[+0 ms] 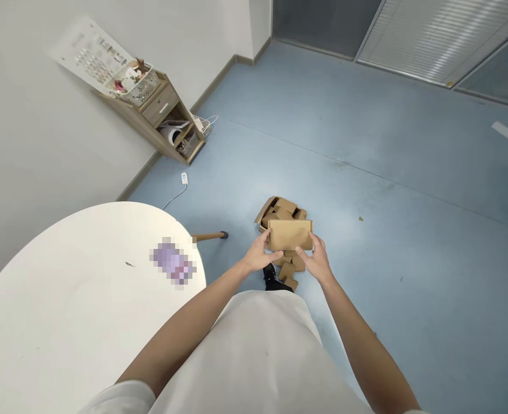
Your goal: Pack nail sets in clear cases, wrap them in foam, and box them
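r grip (318,261) on box (291,234), lengthwise l-r

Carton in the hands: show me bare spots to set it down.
Table: room left of the blurred purple item, small marks aside. Floor: room between the right hand and the blinds, one scrap aside. Crowded: under the carton, where boxes lie beside the shoe.

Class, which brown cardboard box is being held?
The box between the left hand and right hand; the other boxes lie bunched below, held by neither hand.
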### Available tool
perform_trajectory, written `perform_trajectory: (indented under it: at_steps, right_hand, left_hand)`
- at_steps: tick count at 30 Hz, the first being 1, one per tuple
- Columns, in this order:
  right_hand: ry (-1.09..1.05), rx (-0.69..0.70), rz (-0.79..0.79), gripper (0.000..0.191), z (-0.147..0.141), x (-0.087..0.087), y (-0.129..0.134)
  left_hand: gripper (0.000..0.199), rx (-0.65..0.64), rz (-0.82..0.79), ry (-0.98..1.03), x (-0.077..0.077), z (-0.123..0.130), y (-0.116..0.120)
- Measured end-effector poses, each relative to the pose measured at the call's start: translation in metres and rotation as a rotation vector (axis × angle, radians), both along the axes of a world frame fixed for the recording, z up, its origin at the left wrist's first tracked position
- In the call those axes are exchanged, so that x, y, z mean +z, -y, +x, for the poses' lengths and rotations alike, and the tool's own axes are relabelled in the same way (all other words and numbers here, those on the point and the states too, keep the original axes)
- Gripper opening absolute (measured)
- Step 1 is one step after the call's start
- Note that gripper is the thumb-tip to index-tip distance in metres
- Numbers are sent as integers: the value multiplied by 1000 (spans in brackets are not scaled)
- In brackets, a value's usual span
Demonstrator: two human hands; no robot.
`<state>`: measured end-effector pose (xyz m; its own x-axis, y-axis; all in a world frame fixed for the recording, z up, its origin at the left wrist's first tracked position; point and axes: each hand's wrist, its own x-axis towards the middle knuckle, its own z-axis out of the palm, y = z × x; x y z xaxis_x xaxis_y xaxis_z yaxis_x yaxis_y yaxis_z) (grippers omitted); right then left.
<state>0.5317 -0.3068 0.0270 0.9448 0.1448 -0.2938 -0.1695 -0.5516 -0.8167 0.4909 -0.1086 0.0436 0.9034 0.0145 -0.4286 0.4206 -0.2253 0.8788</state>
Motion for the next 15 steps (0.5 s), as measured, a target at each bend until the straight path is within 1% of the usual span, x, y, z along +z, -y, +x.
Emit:
perform_trajectory:
  at_steps: [1,3,4,7,9,11,15]
  right_hand:
    - [22,-10,-9,72,4,0,2]
    - [22,-27,-8,71,8,-1,4]
    - [-1,-37,5,71,8,-2,3]
    - [-118,-70,104,72,5,-5,-2]
    - [-187,-91,181,72,4,-3,-9]
    - [-218,-98,227,71,4,1,-17]
    - [-186,-34,280,66,6,9,-41]
  left_hand:
    - [81,-46,7,12,2,5,4]
    - [73,-130,96,12,5,10,9]
    - [69,-151,143,1,6,9,9]
    - [61,-140,220,-24,8,-5,-1]
    - [56,-85,209,-27,8,-22,-16]
    - [52,16,174,-45,7,-41,-33]
    - [49,281,140,-52,9,-83,-63]
